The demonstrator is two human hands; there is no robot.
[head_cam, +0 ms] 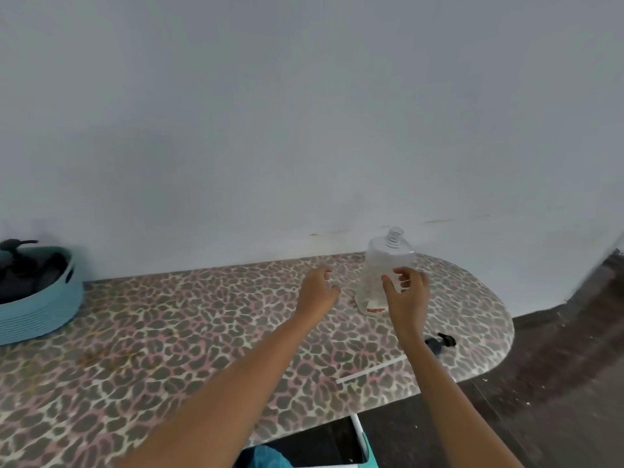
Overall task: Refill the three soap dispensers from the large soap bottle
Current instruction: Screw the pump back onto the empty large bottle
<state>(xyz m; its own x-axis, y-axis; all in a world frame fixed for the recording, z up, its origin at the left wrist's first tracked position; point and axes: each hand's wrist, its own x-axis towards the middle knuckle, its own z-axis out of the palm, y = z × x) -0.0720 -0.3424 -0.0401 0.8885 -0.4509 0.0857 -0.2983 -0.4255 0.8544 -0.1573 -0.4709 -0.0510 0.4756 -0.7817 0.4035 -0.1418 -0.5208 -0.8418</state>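
A clear plastic dispenser bottle point(378, 265) stands upright near the back right of the leopard-print table point(169, 332), its threaded neck bare with no pump on it. My right hand point(407, 295) is just in front of the bottle, fingers apart and curled toward its side; whether they touch it I cannot tell. My left hand point(315, 292) hovers a little left of the bottle, fingers loosely bent, holding nothing. A black pump head point(440, 342) with its white dip tube point(371, 369) lies flat on the table behind my right forearm.
A blue woven basket point(44, 305) at the far left holds dark items, one with a black pump top point(17, 246). A pale wall runs right behind the table. Dark floor lies to the right, past the rounded table end. A white-and-teal bin edge point(359, 437) shows below the table.
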